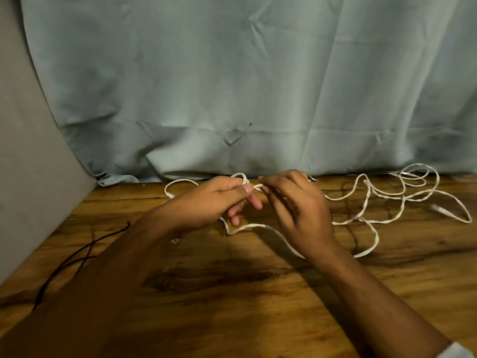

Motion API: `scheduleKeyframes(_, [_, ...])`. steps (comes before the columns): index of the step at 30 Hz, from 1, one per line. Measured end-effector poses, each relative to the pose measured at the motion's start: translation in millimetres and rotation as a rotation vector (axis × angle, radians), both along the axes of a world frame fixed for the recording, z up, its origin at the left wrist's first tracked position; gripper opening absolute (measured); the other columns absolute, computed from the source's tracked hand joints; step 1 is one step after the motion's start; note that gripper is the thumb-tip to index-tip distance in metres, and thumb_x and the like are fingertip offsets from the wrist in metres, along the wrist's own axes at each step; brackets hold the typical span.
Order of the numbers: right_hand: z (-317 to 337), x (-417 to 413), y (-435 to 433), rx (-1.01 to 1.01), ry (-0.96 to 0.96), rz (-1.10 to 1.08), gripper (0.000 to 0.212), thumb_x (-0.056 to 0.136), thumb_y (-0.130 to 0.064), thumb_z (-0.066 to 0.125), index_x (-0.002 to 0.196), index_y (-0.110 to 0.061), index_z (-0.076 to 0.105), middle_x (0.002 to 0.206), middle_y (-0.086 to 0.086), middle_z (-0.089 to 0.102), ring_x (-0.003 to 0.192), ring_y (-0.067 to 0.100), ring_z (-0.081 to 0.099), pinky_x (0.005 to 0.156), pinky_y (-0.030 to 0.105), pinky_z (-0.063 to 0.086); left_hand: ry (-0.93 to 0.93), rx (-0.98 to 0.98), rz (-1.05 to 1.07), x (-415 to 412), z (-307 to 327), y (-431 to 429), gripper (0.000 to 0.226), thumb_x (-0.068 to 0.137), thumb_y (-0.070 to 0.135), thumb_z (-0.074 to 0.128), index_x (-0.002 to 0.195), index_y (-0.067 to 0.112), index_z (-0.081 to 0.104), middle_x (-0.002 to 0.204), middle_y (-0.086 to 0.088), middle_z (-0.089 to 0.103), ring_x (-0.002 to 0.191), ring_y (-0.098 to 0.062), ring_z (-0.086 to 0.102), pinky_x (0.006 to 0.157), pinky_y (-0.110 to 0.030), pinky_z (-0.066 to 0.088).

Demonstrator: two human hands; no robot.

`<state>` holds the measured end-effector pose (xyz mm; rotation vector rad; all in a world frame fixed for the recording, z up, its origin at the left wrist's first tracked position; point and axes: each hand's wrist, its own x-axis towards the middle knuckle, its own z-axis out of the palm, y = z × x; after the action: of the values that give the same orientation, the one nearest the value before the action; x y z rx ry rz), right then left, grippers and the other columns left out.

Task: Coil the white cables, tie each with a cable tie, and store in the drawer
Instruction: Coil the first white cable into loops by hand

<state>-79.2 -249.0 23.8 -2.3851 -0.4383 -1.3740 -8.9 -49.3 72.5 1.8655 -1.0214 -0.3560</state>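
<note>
A long white cable [371,202] lies in loose, tangled loops over the wooden table [232,293], running from the middle to the far right. My left hand [214,200] pinches a stretch of it between thumb and forefinger near the table's back edge. Close beside it, my right hand [296,205] holds the same stretch with curled fingers; a ring shows on one finger. A small loop [238,176] of the cable rises just behind my left hand. Another loop [180,181] lies to the left. A white plug [438,209] rests at the right.
Thin black ties or cords [74,257] lie on the table at the left. A pale blue-grey cloth [258,86] hangs behind the table. A grey panel [31,177] stands at the left. No drawer is in view.
</note>
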Motion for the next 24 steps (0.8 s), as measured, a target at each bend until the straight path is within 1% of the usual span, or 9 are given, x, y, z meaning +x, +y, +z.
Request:
scheduleKeyframes(2, [6.6, 4.8, 2.3, 0.075, -0.013, 0.044, 0.023, 0.104, -0.021, 0.061, 0.122, -0.013, 0.073, 0.107, 0.003, 0.067, 0.096, 0.022, 0.064, 0.078, 0.047, 0.052, 0.113, -0.08, -0.036, -2.9, 4.6, 0.1, 0.039, 0.108, 0.031, 0.04, 0.105, 0.01, 0.072, 0.057, 0.004, 0.043, 0.058, -0.013, 0.054, 0.088, -0.045, 0.052])
scheduleKeyframes(6, [21.1, 17.4, 16.1, 0.2, -0.016, 0.114, 0.028, 0.108, -0.027, 0.053, 0.126, -0.015, 0.071, 0.106, 0.0, 0.068, 0.095, 0.015, 0.065, 0.079, 0.041, 0.053, 0.428, -0.328, -0.127, -11.8, 16.9, 3.4, 0.031, 0.102, 0.031, 0.045, 0.095, 0.006, 0.062, 0.054, 0.002, 0.038, 0.05, -0.013, 0.044, 0.081, -0.036, 0.056])
scheduleKeyframes(9, [24.8, 32.7, 29.6, 0.346, 0.016, 0.167, 0.031, 0.109, -0.026, 0.048, 0.133, -0.018, 0.066, 0.116, 0.0, 0.071, 0.107, 0.017, 0.068, 0.088, 0.045, 0.055, 0.719, -0.529, -0.287, -14.9, 27.1, 0.7, 0.028, 0.104, 0.029, 0.042, 0.088, 0.012, 0.057, 0.056, 0.002, 0.046, 0.055, -0.014, 0.053, 0.082, -0.036, 0.056])
scheduleKeyframes(12, [16.6, 42.1, 39.9, 0.49, 0.057, 0.257, 0.035, 0.106, -0.017, 0.048, 0.139, -0.02, 0.061, 0.126, 0.0, 0.071, 0.117, 0.017, 0.068, 0.096, 0.046, 0.056, 0.913, -0.729, -0.425, -14.2, 38.8, -7.2, 0.026, 0.104, 0.031, 0.041, 0.091, 0.015, 0.056, 0.064, 0.004, 0.055, 0.067, -0.013, 0.06, 0.092, -0.035, 0.052])
scheduleKeyframes(14, [4.8, 41.8, 42.2, 0.519, 0.103, 0.211, 0.033, 0.108, -0.017, 0.046, 0.137, -0.021, 0.061, 0.123, -0.004, 0.071, 0.112, 0.011, 0.068, 0.093, 0.038, 0.056, 0.959, -0.85, -0.389, -14.5, 45.2, -13.6, 0.023, 0.103, 0.03, 0.044, 0.092, 0.015, 0.059, 0.065, 0.006, 0.059, 0.072, -0.014, 0.065, 0.099, -0.036, 0.051])
scheduleKeyframes(15, [-1.1, 40.3, 41.7, 0.498, 0.133, 0.163, 0.029, 0.108, -0.017, 0.047, 0.132, -0.02, 0.063, 0.115, -0.005, 0.072, 0.103, 0.01, 0.068, 0.085, 0.034, 0.054, 0.961, -0.897, -0.35, -15.2, 46.8, -16.8, 0.022, 0.102, 0.029, 0.046, 0.092, 0.015, 0.061, 0.067, 0.006, 0.063, 0.077, -0.015, 0.069, 0.101, -0.037, 0.051])
scheduleKeyframes(17, [-10.1, 37.0, 38.8, 0.423, 0.18, 0.086, 0.021, 0.107, -0.016, 0.05, 0.122, -0.019, 0.064, 0.097, -0.008, 0.067, 0.086, 0.011, 0.064, 0.072, 0.03, 0.046, 0.944, -0.937, -0.287, -14.1, 44.9, -21.7, 0.024, 0.102, 0.028, 0.045, 0.091, 0.015, 0.063, 0.087, -0.001, 0.075, 0.099, -0.023, 0.074, 0.108, -0.041, 0.047])
scheduleKeyframes(20, [-12.5, 34.4, 35.0, 0.337, 0.236, 0.004, 0.019, 0.106, -0.021, 0.053, 0.121, -0.024, 0.063, 0.09, -0.012, 0.063, 0.079, 0.012, 0.06, 0.067, 0.031, 0.045, 0.926, -0.911, -0.2, -6.8, 38.2, -22.9, 0.028, 0.106, 0.03, 0.042, 0.091, 0.016, 0.06, 0.133, -0.019, 0.067, 0.131, -0.033, 0.059, 0.119, -0.044, 0.036])
scheduleKeyframes(24, [-12.1, 30.2, 37.2, 0.129, 0.294, -0.1, 0.014, 0.104, -0.031, 0.053, 0.114, -0.026, 0.061, 0.09, -0.003, 0.069, 0.078, 0.02, 0.064, 0.065, 0.039, 0.05, 0.893, -0.928, -0.029, 4.3, 32.2, -23.3, 0.03, 0.106, 0.031, 0.044, 0.088, 0.015, 0.063, 0.14, -0.022, 0.061, 0.138, -0.034, 0.051, 0.123, -0.046, 0.03])
